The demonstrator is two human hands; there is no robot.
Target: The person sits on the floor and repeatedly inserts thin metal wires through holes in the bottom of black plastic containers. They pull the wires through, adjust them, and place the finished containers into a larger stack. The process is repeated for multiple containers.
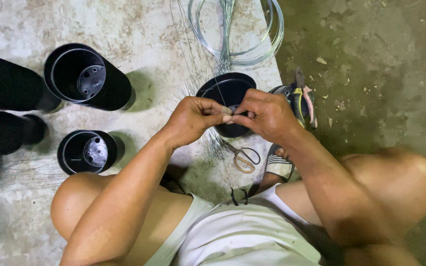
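The left hand (pixel 193 118) and the right hand (pixel 267 114) meet knuckle to knuckle at the centre of the frame, both curled tight, their fingertips pinching a thin strand of wire (pixel 221 91) between them. The wire is fine, silvery and stiff; it runs upward from the pinch toward a bundle of straight wire lengths (pixel 227 34) that lies across a shiny coil of wire (pixel 267 37) at the top of the frame. More loose strands fan out below the hands over the pale, stained concrete slab (pixel 139 29).

Directly behind the fingers sits a small round black plastic pot (pixel 228 91), its smooth rim showing above the hands and its lower edge below them; the hands hide most of its opening. Two more black pots stand on the slab: a larger one (pixel 87 76) at upper left and a smaller one (pixel 87 151) at centre left, each open-topped with a grey perforated base visible inside. Scissors (pixel 242 157) with orange-brown handles lie just below the hands. To the right of the slab the ground (pixel 371 74) is darker, rough and littered with small chips.

Both forearms angle inward from the lower corners, elbows resting near the bent bare knees, wrists slightly flexed. A sandalled foot (pixel 278 165) shows beneath the right wrist.
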